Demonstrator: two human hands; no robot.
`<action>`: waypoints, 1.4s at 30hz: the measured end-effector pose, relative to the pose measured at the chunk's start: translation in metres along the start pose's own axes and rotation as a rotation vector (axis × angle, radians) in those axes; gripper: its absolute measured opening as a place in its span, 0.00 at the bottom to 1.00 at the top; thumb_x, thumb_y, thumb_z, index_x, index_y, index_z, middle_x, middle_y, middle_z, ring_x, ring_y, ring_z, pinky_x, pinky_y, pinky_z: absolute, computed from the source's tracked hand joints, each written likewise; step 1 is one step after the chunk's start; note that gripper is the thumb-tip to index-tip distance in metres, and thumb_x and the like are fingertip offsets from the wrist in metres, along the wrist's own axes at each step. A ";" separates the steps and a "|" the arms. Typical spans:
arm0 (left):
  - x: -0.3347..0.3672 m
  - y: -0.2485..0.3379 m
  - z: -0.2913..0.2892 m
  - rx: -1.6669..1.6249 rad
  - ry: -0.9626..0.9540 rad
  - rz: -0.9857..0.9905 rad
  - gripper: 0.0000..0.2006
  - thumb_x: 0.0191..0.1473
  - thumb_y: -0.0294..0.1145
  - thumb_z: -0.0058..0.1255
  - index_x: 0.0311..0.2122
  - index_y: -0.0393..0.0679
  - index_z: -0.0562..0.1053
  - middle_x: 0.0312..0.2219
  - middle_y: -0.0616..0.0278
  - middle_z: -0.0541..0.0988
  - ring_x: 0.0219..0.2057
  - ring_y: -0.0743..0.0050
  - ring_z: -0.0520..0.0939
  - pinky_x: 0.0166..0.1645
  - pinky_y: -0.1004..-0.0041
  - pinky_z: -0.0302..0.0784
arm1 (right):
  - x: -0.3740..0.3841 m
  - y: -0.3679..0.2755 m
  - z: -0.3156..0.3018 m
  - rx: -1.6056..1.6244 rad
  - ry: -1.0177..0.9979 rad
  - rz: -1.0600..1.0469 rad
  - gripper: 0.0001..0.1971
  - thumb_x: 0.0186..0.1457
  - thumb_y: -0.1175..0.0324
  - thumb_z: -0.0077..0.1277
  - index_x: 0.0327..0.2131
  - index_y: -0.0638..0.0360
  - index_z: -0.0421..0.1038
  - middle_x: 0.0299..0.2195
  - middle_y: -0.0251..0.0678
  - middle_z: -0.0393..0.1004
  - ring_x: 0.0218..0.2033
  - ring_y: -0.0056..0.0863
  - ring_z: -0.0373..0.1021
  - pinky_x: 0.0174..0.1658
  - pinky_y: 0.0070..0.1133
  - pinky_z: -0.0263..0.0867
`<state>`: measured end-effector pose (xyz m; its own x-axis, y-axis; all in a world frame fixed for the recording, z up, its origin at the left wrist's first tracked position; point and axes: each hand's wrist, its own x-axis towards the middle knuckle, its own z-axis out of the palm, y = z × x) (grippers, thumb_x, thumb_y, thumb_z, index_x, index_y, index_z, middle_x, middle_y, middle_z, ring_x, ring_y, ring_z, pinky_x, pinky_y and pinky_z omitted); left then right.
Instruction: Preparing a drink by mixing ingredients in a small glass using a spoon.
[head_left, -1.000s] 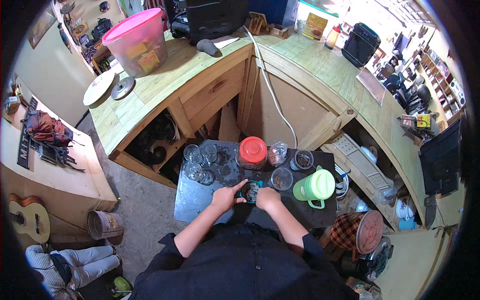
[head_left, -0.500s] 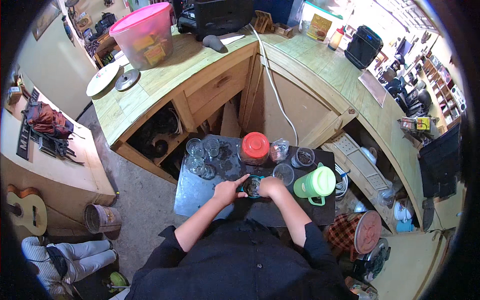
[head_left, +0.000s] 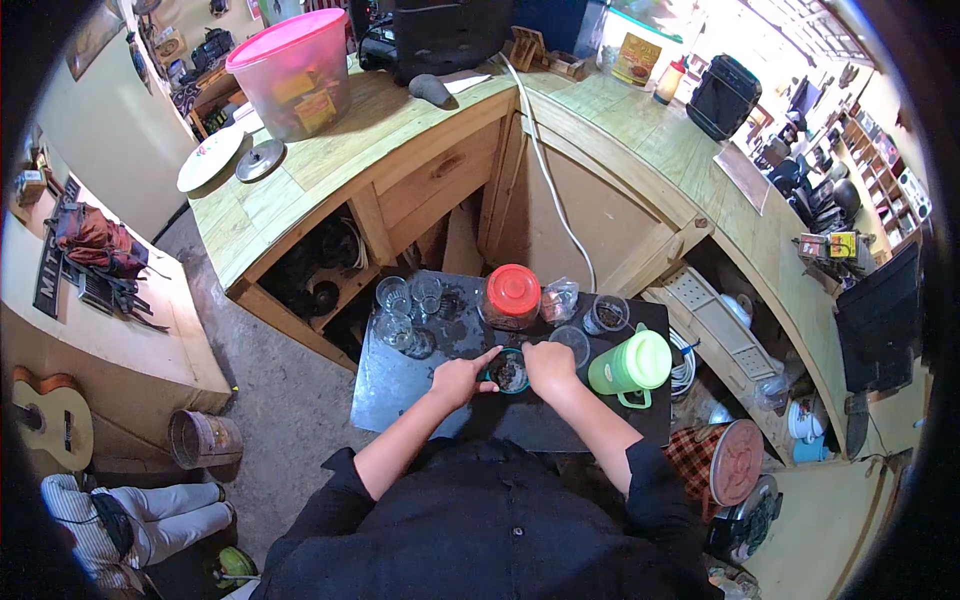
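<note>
On the dark tray [head_left: 395, 385], left hand [head_left: 458, 380] and right hand [head_left: 550, 365] stay clasped around the small cup [head_left: 509, 373], position unchanged; green jug [head_left: 630, 365] at 3 o'clock untouched.

A low dark desk [head_left: 400, 385] carries everything. Near its far left corner stands a cluster of empty glasses [head_left: 405, 312]. At the far edge's middle sits a jar [head_left: 511, 298] with a red lid; just beside it, toward the right, lie a crumpled clear bag [head_left: 559, 300] and a clear cup [head_left: 607, 314] with dark contents. A green jug [head_left: 630, 364] stands near the right edge. A small teal cup [head_left: 509, 372] sits mid-desk, an empty cup [head_left: 571, 343] just behind it. The near left corner holds nothing.
</note>
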<state>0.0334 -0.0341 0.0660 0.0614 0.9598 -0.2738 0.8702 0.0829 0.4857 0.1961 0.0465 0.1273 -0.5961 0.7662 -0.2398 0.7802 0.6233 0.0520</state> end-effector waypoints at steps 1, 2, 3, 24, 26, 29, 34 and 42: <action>0.000 0.000 0.000 0.001 0.002 -0.004 0.38 0.43 0.56 0.55 0.60 0.73 0.53 0.26 0.48 0.78 0.30 0.47 0.79 0.34 0.56 0.73 | -0.002 -0.004 -0.003 0.001 0.000 0.001 0.09 0.49 0.71 0.45 0.33 0.57 0.75 0.26 0.39 0.77 0.31 0.36 0.76 0.30 0.30 0.71; -0.001 0.000 0.000 0.003 0.004 -0.009 0.38 0.43 0.56 0.55 0.60 0.73 0.53 0.26 0.48 0.78 0.30 0.47 0.79 0.34 0.56 0.73 | -0.003 -0.008 -0.005 -0.012 0.032 -0.032 0.08 0.49 0.71 0.46 0.32 0.56 0.74 0.24 0.39 0.77 0.30 0.35 0.76 0.29 0.29 0.71; 0.000 0.001 -0.001 0.003 0.005 -0.006 0.38 0.43 0.56 0.55 0.60 0.73 0.53 0.26 0.48 0.78 0.30 0.47 0.79 0.34 0.56 0.73 | -0.003 -0.010 -0.007 -0.027 0.065 -0.064 0.06 0.49 0.70 0.46 0.31 0.55 0.73 0.22 0.38 0.76 0.29 0.35 0.76 0.27 0.28 0.70; 0.001 0.002 0.002 0.099 0.001 -0.016 0.40 0.43 0.58 0.53 0.61 0.73 0.50 0.24 0.53 0.79 0.28 0.54 0.81 0.30 0.60 0.75 | 0.037 0.007 0.010 0.240 -0.681 0.033 0.08 0.44 0.73 0.47 0.26 0.65 0.75 0.24 0.42 0.78 0.26 0.34 0.76 0.29 0.29 0.70; 0.001 0.003 0.001 0.091 0.005 -0.006 0.40 0.43 0.57 0.54 0.61 0.73 0.50 0.24 0.53 0.79 0.27 0.53 0.81 0.30 0.60 0.75 | 0.038 0.018 0.020 0.464 -0.722 -0.022 0.08 0.45 0.77 0.43 0.24 0.69 0.74 0.19 0.44 0.76 0.21 0.29 0.76 0.26 0.25 0.70; 0.001 0.001 0.001 0.086 -0.002 0.000 0.39 0.43 0.57 0.54 0.61 0.73 0.50 0.24 0.53 0.79 0.28 0.53 0.81 0.31 0.60 0.75 | 0.027 0.029 0.030 0.652 -0.731 0.001 0.08 0.47 0.75 0.44 0.29 0.65 0.73 0.20 0.38 0.76 0.17 0.23 0.70 0.19 0.22 0.63; 0.002 0.002 0.001 0.038 -0.025 -0.010 0.40 0.43 0.56 0.53 0.61 0.75 0.49 0.26 0.50 0.78 0.30 0.49 0.80 0.33 0.56 0.74 | 0.003 0.045 0.046 1.131 -0.755 0.141 0.12 0.54 0.71 0.42 0.41 0.61 0.69 0.23 0.31 0.70 0.16 0.15 0.61 0.17 0.15 0.55; 0.001 0.003 -0.001 0.079 -0.028 -0.008 0.40 0.45 0.55 0.54 0.62 0.73 0.48 0.25 0.52 0.78 0.29 0.53 0.81 0.31 0.59 0.75 | -0.025 0.036 0.035 1.078 -0.481 0.174 0.12 0.55 0.69 0.43 0.41 0.60 0.71 0.24 0.36 0.73 0.21 0.22 0.67 0.24 0.21 0.63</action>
<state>0.0358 -0.0329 0.0682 0.0668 0.9514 -0.3006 0.9064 0.0681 0.4169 0.2456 0.0447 0.1008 -0.5138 0.5469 -0.6610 0.7375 -0.1120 -0.6660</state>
